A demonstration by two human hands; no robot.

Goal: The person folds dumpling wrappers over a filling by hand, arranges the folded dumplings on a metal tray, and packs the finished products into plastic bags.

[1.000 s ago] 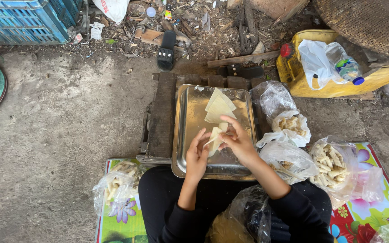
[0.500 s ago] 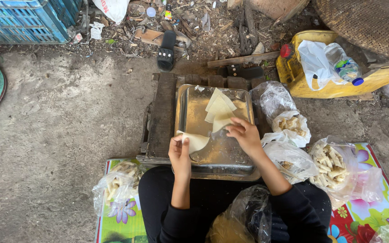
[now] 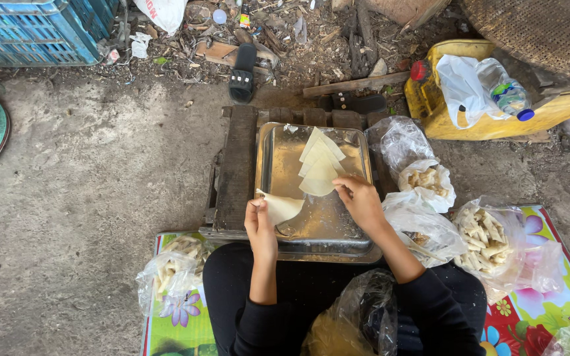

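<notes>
1. Down at my left knee sits one clear bag [image 3: 169, 273] of pale rolled pieces, resting on the flowered mat [image 3: 166, 329] where I can reach it without stretching.
2. My left hand [image 3: 260, 227] is pinched shut on one thin pale wrapper [image 3: 282, 207], holding it by its edge over the near left part of the metal tray [image 3: 278, 155], so the sheet hangs free of the others.
3. One tray lies on a dark wooden stand [image 3: 239, 171], which keeps it off the dirty concrete.
4. One small fanned stack of wrappers [image 3: 320, 165] lies toward the far side of the tray; I cannot count its sheets for sure.
5. My right hand [image 3: 359, 201] rests at the near edge of that stack, fingers curled down on it, seemingly to steady it.
6. Right of the tray I count four bags: one looks empty, three hold pieces, the fullest [image 3: 489, 240] on the mat.
</notes>
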